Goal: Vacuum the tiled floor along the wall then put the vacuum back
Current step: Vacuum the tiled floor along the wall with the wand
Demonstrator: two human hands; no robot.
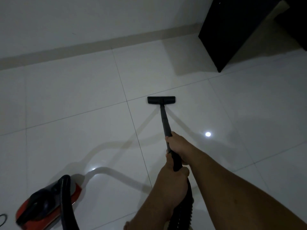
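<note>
A black floor nozzle [161, 100] lies flat on the glossy white tiled floor [74, 97], about one tile short of the wall's beige skirting [99, 45]. Its dark wand [165, 122] slants back toward me. My right hand [178, 145] grips the wand higher up. Just below it, my left hand [174, 178] grips the black handle where the ribbed hose [184, 211] begins. The red and black vacuum body [48, 201] sits on the floor at the lower left, with the hose arching over it.
A dark cabinet [232, 30] stands on the floor at the upper right, against the wall. A thin cord loop [3, 219] shows at the left edge. Ceiling light reflects off the tiles.
</note>
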